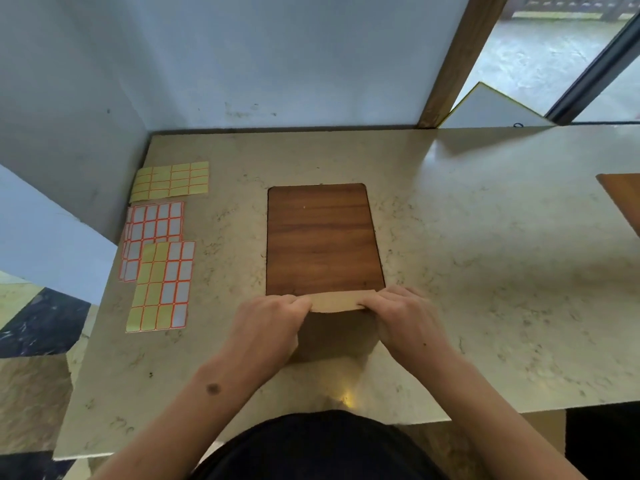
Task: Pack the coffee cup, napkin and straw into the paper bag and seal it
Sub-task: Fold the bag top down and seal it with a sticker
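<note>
Head view: label sheets [162, 244] left of wooden board [322, 239].

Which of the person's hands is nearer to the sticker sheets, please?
Left. The left hand grips the paper bag's left end, on the side toward the sticker sheets at the counter's left edge. The right hand grips the bag's right end, farther from them.

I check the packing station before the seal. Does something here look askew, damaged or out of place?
Nothing is spilled or damaged. The label sheets at the left lie overlapped and slightly askew. Both hands, left and right, pinch the bag's top edge; cup, napkin and straw are not visible.
</note>
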